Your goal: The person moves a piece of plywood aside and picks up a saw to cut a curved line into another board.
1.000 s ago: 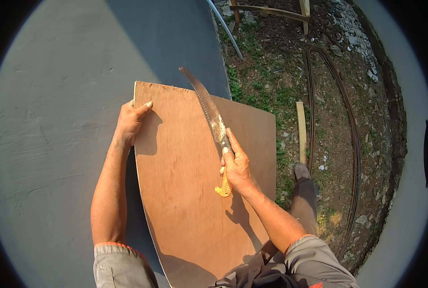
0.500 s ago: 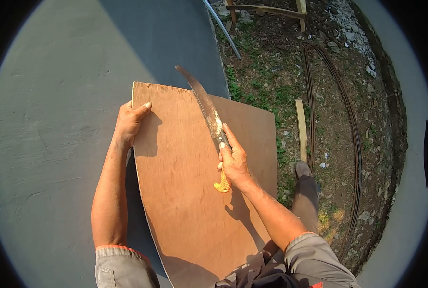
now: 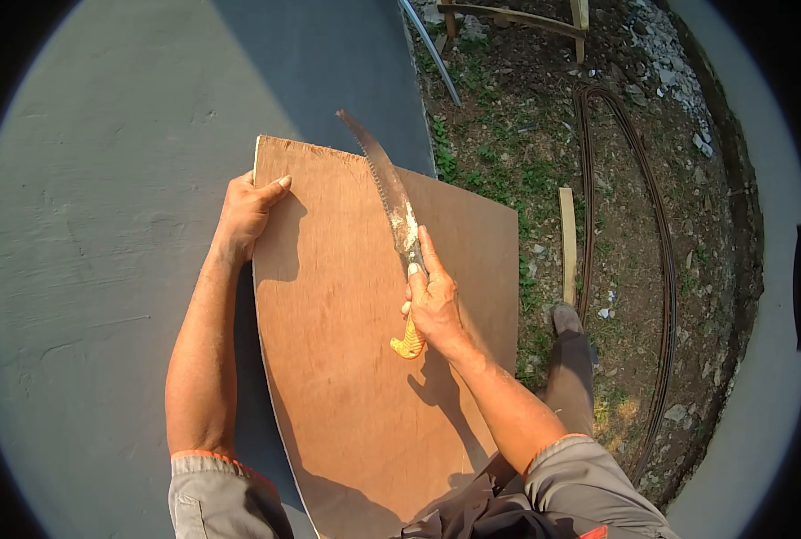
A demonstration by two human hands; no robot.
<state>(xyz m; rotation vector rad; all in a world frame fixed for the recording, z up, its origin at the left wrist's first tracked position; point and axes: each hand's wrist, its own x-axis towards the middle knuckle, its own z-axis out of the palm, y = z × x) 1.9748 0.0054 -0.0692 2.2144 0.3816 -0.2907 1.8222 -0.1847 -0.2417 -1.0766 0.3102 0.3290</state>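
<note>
Plywood panel (image 3: 346, 413) is held in front of the body, seen across the edge between grey concrete (image 3: 86, 234) and weedy ground (image 3: 499, 135). Left edge near the top corner is clamped by the left hand (image 3: 249, 208), thumb on the face. Curved handsaw (image 3: 389, 189) is gripped by its yellow handle (image 3: 408, 343) in the right hand (image 3: 434, 307), over the panel face; tip projected past the top edge. Blade contact can't be told. Further right: timber strip (image 3: 568, 242) and looped rod bundle (image 3: 659, 234) are laid on the ground.
</note>
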